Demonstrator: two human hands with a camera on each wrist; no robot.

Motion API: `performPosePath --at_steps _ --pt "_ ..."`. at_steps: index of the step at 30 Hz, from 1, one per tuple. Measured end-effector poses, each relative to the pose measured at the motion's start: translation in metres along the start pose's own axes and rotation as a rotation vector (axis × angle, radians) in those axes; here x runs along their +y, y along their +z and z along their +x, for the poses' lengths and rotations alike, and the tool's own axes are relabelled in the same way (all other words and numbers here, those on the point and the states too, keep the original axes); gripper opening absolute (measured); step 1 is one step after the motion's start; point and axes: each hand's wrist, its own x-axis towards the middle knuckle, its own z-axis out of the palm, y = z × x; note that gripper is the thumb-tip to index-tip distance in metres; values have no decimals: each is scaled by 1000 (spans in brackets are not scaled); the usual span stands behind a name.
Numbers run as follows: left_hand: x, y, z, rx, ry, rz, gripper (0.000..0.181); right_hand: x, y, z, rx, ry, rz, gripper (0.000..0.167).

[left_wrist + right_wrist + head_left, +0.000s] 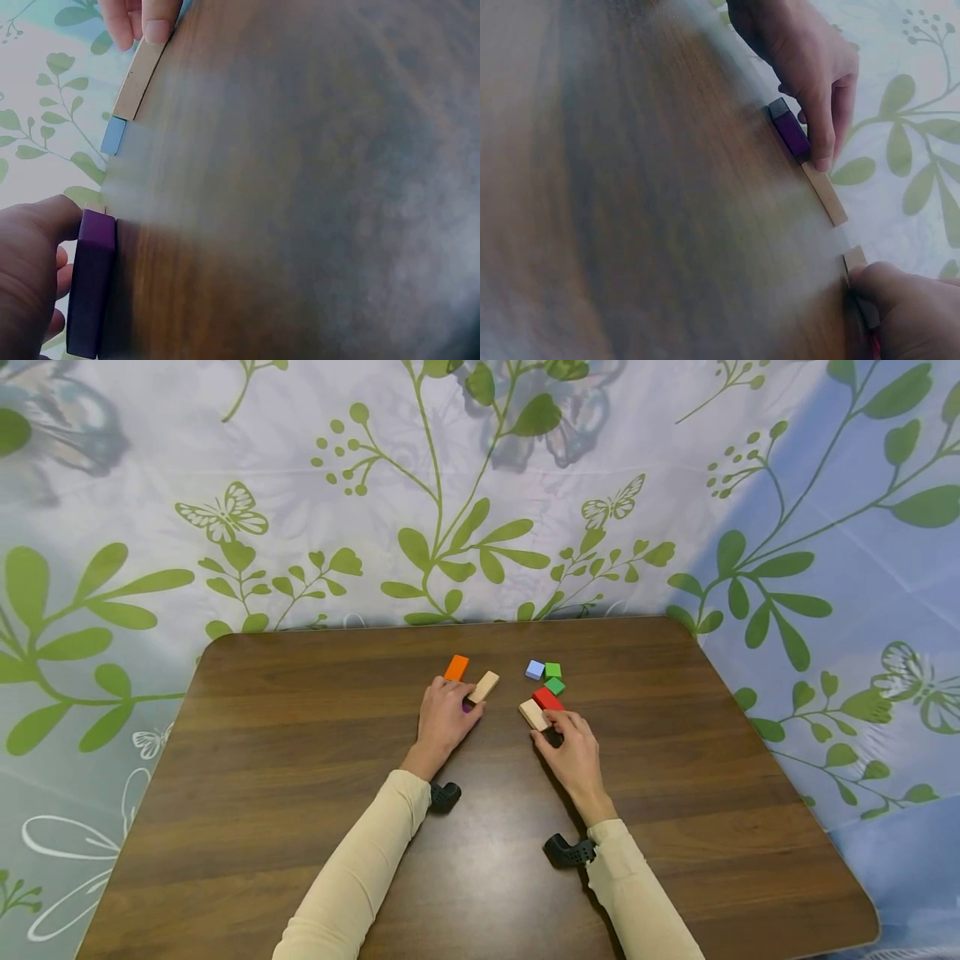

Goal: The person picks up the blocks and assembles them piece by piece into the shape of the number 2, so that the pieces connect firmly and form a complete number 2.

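Observation:
In the head view my left hand (442, 720) is over a purple block (467, 707), thumb on one side and fingers on the other. The left wrist view shows that purple block (93, 281) lying along the hand. A plain wooden block (486, 686) touches its far end, and an orange block (456, 667) lies just past the fingers. My right hand (576, 756) pinches the near end of another plain wooden block (533, 715). Beside that block lies a red block (548, 698). A dark patch shows under the right fingers; whether block or shadow, I cannot tell.
Beyond the red block sit a light blue block (535, 669), a green block (552, 669) and a darker green block (554, 686). The brown wooden table (300, 735) ends at a patterned cloth (300, 485) behind. Each wrist carries a black camera mount (567, 852).

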Motion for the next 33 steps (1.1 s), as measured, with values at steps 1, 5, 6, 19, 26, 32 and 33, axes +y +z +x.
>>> performPosePath --at_steps 1,5,6,19,26,32,33 --pt "0 0 0 3 3 3 37 0 0 0 0 2 -1 37" --pt "1 -1 0 5 2 12 37 0 -1 0 8 4 8 36" --pt "1 -1 1 7 1 14 37 0 -1 0 11 5 12 36" --pt "-1 3 -2 50 -15 -96 29 0 -2 -1 -4 47 25 37" --pt "-1 3 -4 57 -44 -131 29 -1 -3 -2 -9 44 -1 36" --pt "-1 3 -4 67 -48 -153 28 -1 -3 -2 -9 40 -1 34" --pt "-1 3 -4 73 -46 -156 27 0 -4 -2 -10 41 -1 34"
